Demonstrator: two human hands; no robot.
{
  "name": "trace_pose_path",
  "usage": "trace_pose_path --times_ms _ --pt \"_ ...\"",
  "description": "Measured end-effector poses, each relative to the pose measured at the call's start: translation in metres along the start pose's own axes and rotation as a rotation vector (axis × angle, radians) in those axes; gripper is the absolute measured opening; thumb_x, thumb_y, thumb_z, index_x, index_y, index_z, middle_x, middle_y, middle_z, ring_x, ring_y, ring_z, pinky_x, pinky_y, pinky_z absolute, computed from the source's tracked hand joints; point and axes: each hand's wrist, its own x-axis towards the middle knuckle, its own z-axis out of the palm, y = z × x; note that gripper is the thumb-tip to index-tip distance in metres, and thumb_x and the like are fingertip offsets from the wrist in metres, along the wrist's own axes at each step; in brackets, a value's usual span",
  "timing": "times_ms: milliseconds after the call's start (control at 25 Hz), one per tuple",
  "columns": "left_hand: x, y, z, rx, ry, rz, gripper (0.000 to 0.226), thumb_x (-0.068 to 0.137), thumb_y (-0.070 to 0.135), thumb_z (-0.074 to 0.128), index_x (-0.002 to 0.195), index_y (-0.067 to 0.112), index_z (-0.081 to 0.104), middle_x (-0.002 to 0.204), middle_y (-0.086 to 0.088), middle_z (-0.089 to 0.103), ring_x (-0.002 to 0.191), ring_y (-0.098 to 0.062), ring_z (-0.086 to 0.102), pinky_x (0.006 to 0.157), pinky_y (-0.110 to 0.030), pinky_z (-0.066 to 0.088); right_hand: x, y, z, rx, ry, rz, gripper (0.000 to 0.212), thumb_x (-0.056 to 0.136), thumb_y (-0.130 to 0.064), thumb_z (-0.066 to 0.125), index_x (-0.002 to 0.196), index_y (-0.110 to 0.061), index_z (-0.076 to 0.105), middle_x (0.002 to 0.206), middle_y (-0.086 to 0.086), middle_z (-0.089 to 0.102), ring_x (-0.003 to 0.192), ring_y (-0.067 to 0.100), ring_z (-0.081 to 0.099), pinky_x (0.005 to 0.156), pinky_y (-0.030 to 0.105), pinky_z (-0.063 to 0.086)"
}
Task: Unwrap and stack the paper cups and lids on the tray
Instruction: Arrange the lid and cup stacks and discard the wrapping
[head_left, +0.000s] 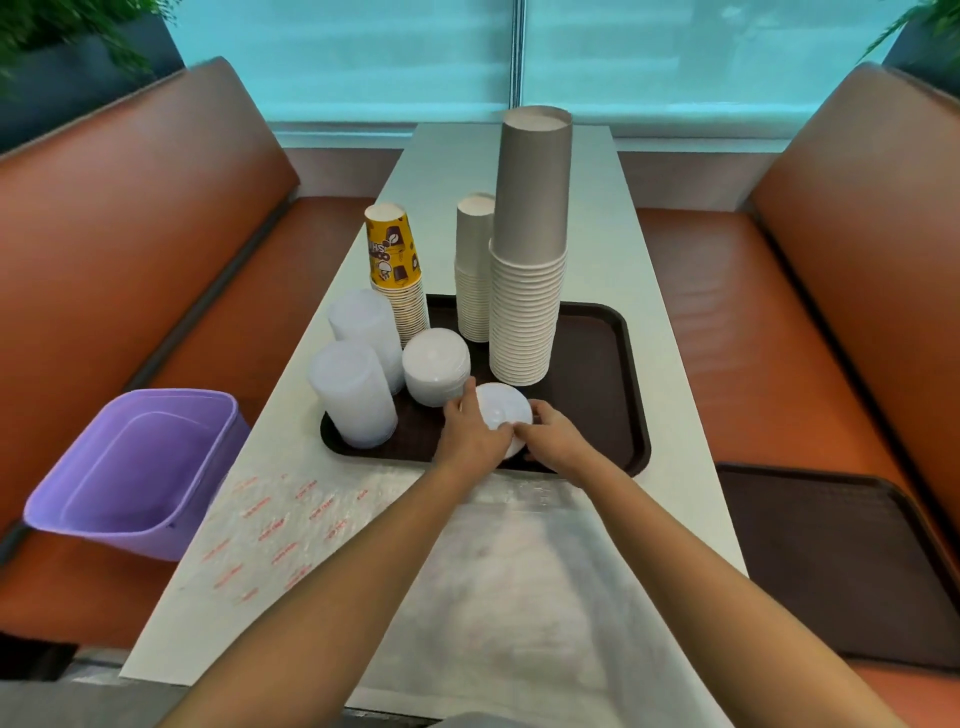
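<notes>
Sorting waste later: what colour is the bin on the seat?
Purple bin, seen in the head view.

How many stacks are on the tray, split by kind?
Paper cup stacks: 3, the yellow printed stack, the slim white stack, the tall grey stack
Lid stacks: 4, the two clear stacks, the white stack, the white stack under both hands
Total: 7

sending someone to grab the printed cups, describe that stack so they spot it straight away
Start at the dark brown tray on the long white table between the orange benches. At its far left corner stands the yellow cup stack, upside down. Its top cup is yellow with coffee-bean pictures; the two stacks to its right are plain grey.
</notes>
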Motion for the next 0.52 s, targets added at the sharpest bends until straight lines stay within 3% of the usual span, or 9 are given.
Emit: trace_pose_path --times_ms 240,320,440,520 --pt "0.002 -0.012 -0.026 0.043 0.017 -0.02 0.072 0.09 0.035 0.056 0.149 0.021 0.015 0.148 -0.013 0.026 0.132 -0.03 0.035 0.103 -0.038 0.035 0.003 -0.02 0.019 -0.071 -0.039 0.063 0.048 0.092 -0.017 0.049 0.139 -0.011 0.04 0.133 0.011 0.052 0.118 0.026 0.051 0.1 0.041 0.045" --pt "0.001 -0.014 -0.028 0.037 0.029 -0.02 0.071 0.089 0.037 0.057 0.147 0.022 0.019 0.147 -0.011 0.029 0.13 -0.029 0.038 0.102 -0.037 0.036 0.003 -0.027 0.015 -0.202 -0.025 0.045 0.045 0.094 -0.017 0.045 0.137 -0.009 0.044 0.134 0.012 0.051 0.119 0.027 0.05 0.098 0.036 0.043" --pt "0.001 -0.013 -0.028 0.013 0.037 -0.024 0.071 0.088 0.037 0.059 0.146 0.021 0.021 0.145 -0.012 0.03 0.128 -0.029 0.04 0.101 -0.037 0.037 0.0 -0.042 0.009 -0.463 0.22 -0.157 0.042 0.094 -0.015 0.045 0.136 -0.008 0.048 0.136 0.015 0.048 0.122 0.029 0.049 0.097 0.036 0.041" --pt "0.001 -0.012 -0.028 -0.001 0.036 -0.025 0.071 0.088 0.037 0.06 0.146 0.021 0.021 0.144 -0.013 0.031 0.127 -0.03 0.041 0.1 -0.038 0.038 0.006 -0.061 0.01 -0.523 0.271 -0.393 0.038 0.094 -0.013 0.046 0.132 -0.011 0.053 0.135 0.011 0.048 0.121 0.027 0.049 0.097 0.034 0.041"
